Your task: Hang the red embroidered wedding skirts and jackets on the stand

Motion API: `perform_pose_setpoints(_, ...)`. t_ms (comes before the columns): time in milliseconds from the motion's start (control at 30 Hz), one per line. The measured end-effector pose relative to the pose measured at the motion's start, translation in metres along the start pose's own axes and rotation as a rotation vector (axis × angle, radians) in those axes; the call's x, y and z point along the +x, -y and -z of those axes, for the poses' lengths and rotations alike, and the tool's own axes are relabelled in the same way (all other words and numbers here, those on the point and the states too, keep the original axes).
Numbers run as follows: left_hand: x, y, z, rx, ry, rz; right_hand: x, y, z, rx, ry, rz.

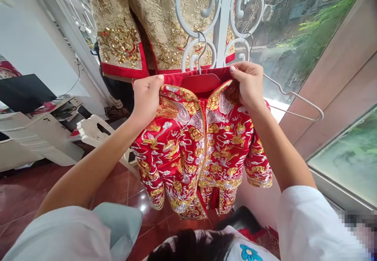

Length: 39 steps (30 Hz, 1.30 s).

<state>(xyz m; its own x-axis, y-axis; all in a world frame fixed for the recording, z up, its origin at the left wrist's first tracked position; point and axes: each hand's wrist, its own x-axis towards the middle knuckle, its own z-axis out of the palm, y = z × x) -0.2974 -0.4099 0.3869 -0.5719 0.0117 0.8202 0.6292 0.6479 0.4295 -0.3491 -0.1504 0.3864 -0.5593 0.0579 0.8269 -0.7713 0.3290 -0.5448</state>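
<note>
A small red jacket [188, 147], covered in gold and silver embroidery, hangs on a red hanger [200, 82]. The hanger's metal hook reaches up to a white scrollwork metal stand [224, 21]. My left hand [146, 98] pinches the jacket at the left shoulder by the collar. At the opposite shoulder, my right hand [249, 82] grips the cloth with the thumb on top. The collar is stretched between both hands, and the front hangs down with its gold-edged opening in the middle. My fingertips behind the cloth are hidden.
Behind the jacket hangs a beige garment [161, 21] with gold beading and red trim. A bare wire hanger [300, 100] sticks out on the right, near the window [294, 29]. A white chair [100, 129] and a desk [41, 135] stand at left. A person's dark-haired head [188, 247] is close below.
</note>
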Motion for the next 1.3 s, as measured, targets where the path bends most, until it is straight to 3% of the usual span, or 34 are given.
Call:
perform_pose_setpoints(67,-0.01,-0.009,0.009,0.043,-0.004,-0.045,-0.008,0.0,0.002,-0.082,0.014,0.094)
perform_pose_setpoints(167,-0.027,-0.019,0.02,0.273,0.159,-0.011,-0.015,-0.006,0.014,-0.273,0.134,0.238)
perform_pose_setpoints(300,-0.05,-0.021,0.018,0.733,0.205,0.161,-0.017,-0.02,0.025,-0.472,0.347,0.198)
perform_pose_setpoints(467,-0.064,-0.013,0.007,0.956,0.108,0.243,-0.027,-0.02,0.021,-0.67,0.197,0.071)
perform_pose_setpoints(567,-0.053,-0.009,0.016,0.948,0.198,0.281,-0.019,-0.016,0.027,-0.644,0.328,0.023)
perform_pose_setpoints(667,-0.028,-0.005,0.033,0.802,0.417,0.26,-0.004,-0.013,0.03,-0.681,0.453,-0.145)
perform_pose_setpoints(733,-0.011,-0.003,0.039,0.696,0.574,0.25,0.002,-0.011,0.026,-0.71,0.487,-0.252)
perform_pose_setpoints(800,0.0,-0.004,0.038,0.67,0.64,0.254,-0.002,-0.007,0.018,-0.722,0.469,-0.285)
perform_pose_setpoints(900,0.004,-0.013,0.025,0.683,0.503,0.19,-0.021,0.007,0.008,-0.75,0.337,-0.238)
perform_pose_setpoints(1000,-0.003,-0.021,0.014,0.71,0.345,0.142,-0.036,0.026,0.009,-0.81,0.106,-0.023)
perform_pose_setpoints(1067,-0.008,-0.022,0.013,0.775,0.337,0.168,-0.037,0.034,0.019,-0.906,-0.076,0.093)
perform_pose_setpoints(1133,-0.012,-0.021,0.015,0.849,0.349,0.199,-0.031,0.035,0.034,-1.029,-0.177,0.01)
perform_pose_setpoints(1233,-0.017,-0.016,0.02,0.925,0.338,0.185,-0.018,0.029,0.058,-1.162,-0.035,-0.301)
perform_pose_setpoints(1300,-0.018,-0.014,0.021,0.934,0.334,0.152,-0.01,0.028,0.072,-1.214,0.098,-0.371)
